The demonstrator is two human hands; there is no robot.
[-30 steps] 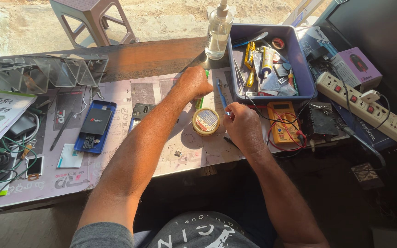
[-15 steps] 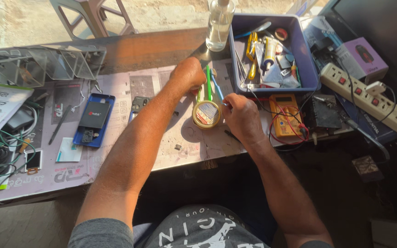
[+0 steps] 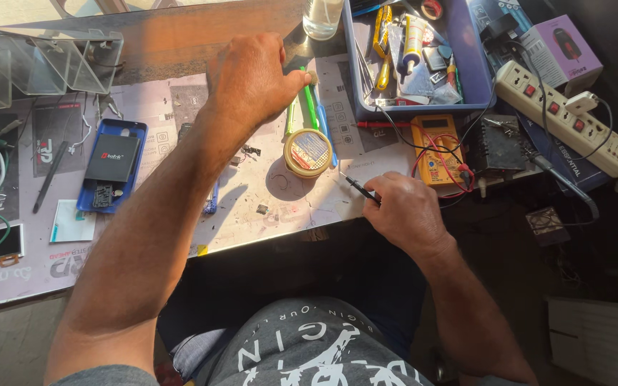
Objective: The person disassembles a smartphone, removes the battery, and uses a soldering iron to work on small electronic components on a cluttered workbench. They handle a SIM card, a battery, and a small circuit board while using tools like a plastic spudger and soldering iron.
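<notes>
My left hand (image 3: pixel 252 80) reaches over the work mat and pinches the top of a green-handled tool (image 3: pixel 310 106) that lies beside a blue one. My right hand (image 3: pixel 405 211) rests at the mat's front edge, fingers closed on a thin black multimeter probe (image 3: pixel 357 187) whose tip points toward a round yellow tin (image 3: pixel 308 152). A yellow multimeter (image 3: pixel 435 151) with red and black leads lies just right of the tin. An opened blue phone (image 3: pixel 110 174) lies on the mat to the left.
A blue tray (image 3: pixel 466 61) of tools stands at the back right, a clear bottle (image 3: pixel 321 18) beside it. A white power strip (image 3: pixel 574 118) and a purple box (image 3: pixel 563 48) sit far right. Clear plastic bins (image 3: pixel 44 61) stand back left, cables and a small part (image 3: pixel 7 243) at left.
My right hand has drawn back from the tin toward the table's front edge with the probe. My left hand stays at the green and blue tools. The view has tilted down.
</notes>
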